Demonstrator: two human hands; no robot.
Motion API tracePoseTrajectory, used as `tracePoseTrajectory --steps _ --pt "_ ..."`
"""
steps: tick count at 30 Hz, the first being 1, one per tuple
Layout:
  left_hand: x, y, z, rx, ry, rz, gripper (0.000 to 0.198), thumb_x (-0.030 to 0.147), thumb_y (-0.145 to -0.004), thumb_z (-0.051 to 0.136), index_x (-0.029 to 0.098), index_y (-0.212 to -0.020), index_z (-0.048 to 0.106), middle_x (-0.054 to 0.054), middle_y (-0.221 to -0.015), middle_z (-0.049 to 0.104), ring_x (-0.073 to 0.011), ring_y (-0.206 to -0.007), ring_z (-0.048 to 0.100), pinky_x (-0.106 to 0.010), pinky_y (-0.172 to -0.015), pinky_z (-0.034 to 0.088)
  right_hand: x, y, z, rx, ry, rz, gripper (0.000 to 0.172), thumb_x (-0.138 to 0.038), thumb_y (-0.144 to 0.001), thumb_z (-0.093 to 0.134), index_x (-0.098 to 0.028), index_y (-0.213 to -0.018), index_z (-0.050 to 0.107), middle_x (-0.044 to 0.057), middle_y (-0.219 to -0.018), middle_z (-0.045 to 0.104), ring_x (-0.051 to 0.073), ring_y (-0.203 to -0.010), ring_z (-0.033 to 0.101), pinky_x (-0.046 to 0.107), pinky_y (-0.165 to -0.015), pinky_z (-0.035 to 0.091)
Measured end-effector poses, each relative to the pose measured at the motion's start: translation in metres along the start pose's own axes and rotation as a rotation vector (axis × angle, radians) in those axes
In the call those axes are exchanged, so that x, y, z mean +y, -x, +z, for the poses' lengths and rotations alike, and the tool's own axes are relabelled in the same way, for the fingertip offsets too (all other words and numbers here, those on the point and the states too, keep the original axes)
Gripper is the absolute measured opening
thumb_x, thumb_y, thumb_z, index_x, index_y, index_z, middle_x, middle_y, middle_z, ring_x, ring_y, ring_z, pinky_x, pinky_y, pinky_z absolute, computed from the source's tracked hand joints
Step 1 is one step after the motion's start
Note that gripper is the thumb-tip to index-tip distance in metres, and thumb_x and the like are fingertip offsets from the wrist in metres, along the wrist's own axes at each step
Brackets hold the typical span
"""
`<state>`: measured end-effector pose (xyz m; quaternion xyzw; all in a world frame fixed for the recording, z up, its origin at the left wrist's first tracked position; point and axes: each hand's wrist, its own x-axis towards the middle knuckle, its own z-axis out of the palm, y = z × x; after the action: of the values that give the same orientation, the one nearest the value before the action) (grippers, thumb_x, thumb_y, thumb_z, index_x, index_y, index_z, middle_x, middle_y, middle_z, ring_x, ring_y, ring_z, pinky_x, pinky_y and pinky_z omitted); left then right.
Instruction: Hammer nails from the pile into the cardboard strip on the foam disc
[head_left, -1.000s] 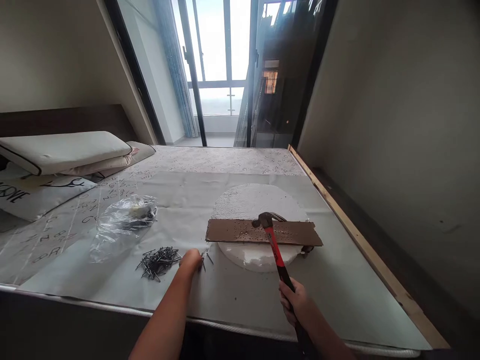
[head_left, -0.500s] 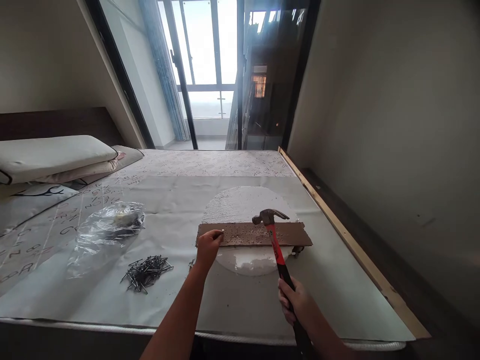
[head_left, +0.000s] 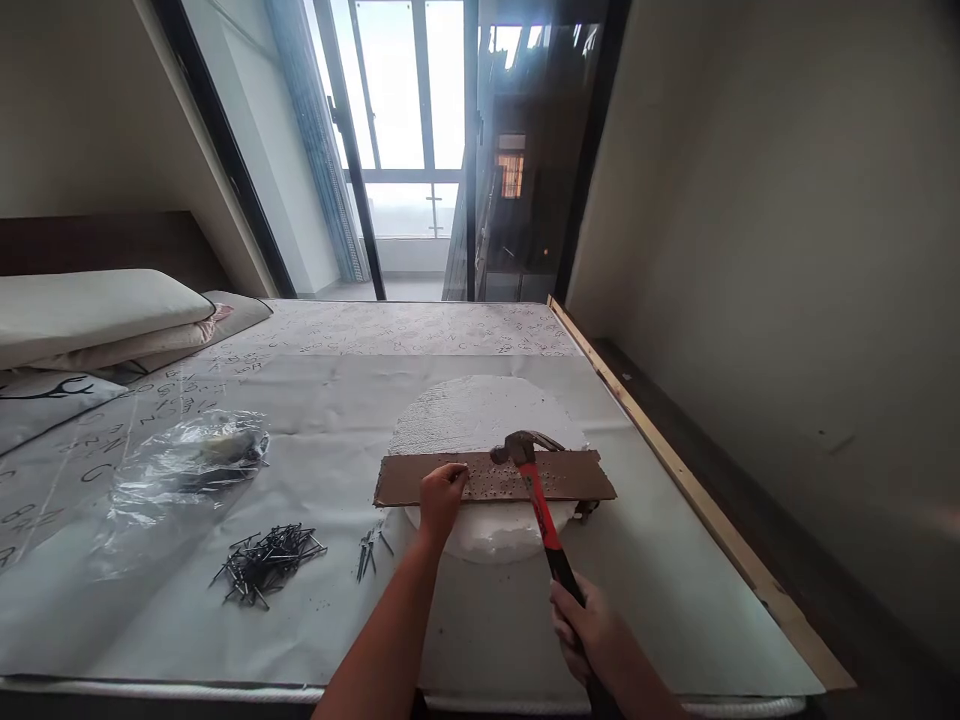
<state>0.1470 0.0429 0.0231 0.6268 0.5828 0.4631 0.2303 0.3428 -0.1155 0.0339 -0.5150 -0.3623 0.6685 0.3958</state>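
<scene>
A brown board (head_left: 577, 476) studded with nail heads lies across a round white foam disc (head_left: 472, 412) on a sheeted bed. My left hand (head_left: 441, 495) rests on the board's left part, fingers pinched together on a small nail held against the wood. My right hand (head_left: 591, 632) grips the red and black handle of a claw hammer (head_left: 534, 486), whose steel head hovers just above the board, a little right of the left hand's fingertips.
A pile of dark nails (head_left: 262, 562) and a few loose nails (head_left: 370, 547) lie on the grey sheet (head_left: 337, 420) to the left. A clear plastic bag (head_left: 176, 478) sits beyond them. Pillows (head_left: 90, 315) are at far left, a wooden rail (head_left: 675, 470) along the right edge.
My left hand left the loose nails, came up to the board with a nail and set it near the middle. The hammer head came down and slightly left toward that hand.
</scene>
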Motion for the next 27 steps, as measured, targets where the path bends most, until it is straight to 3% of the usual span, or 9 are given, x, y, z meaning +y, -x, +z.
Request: tracePoseTrajectory --steps 7,17,27 --pt "0.002 0.001 0.0 0.001 -0.09 0.05 0.018 0.029 -0.073 0.055 0.019 -0.078 0.069 -0.004 -0.076 0.069 -0.016 -0.07 0.063 -0.026 -0.065 0.048 -0.003 0.001 0.004 -0.032 0.027 -0.008 0.045 -0.065 -0.07 0.048 -0.022 -0.069 0.033 -0.013 -0.041 0.031 0.002 -0.024 0.023 0.016 -0.024 0.021" --pt "-0.004 0.003 0.004 0.035 -0.195 0.13 0.019 0.029 -0.078 0.052 0.02 -0.081 0.068 -0.004 -0.083 0.068 -0.017 -0.08 0.061 -0.028 -0.074 0.047 -0.003 0.003 0.007 0.032 0.169 -0.014 0.04 -0.059 -0.072 0.049 -0.021 -0.07 0.035 -0.014 -0.041 0.025 0.002 -0.028 0.017 0.016 -0.026 0.018" --pt "-0.011 0.007 0.004 0.053 -0.203 0.129 0.019 0.028 -0.078 0.051 0.022 -0.082 0.068 -0.004 -0.083 0.068 -0.0171 -0.08 0.061 -0.028 -0.072 0.046 -0.042 0.006 0.009 -0.009 0.4 -0.066 0.038 -0.058 -0.075 0.046 -0.021 -0.071 0.038 -0.011 -0.044 0.027 0.004 -0.03 0.023 0.019 -0.031 0.021"
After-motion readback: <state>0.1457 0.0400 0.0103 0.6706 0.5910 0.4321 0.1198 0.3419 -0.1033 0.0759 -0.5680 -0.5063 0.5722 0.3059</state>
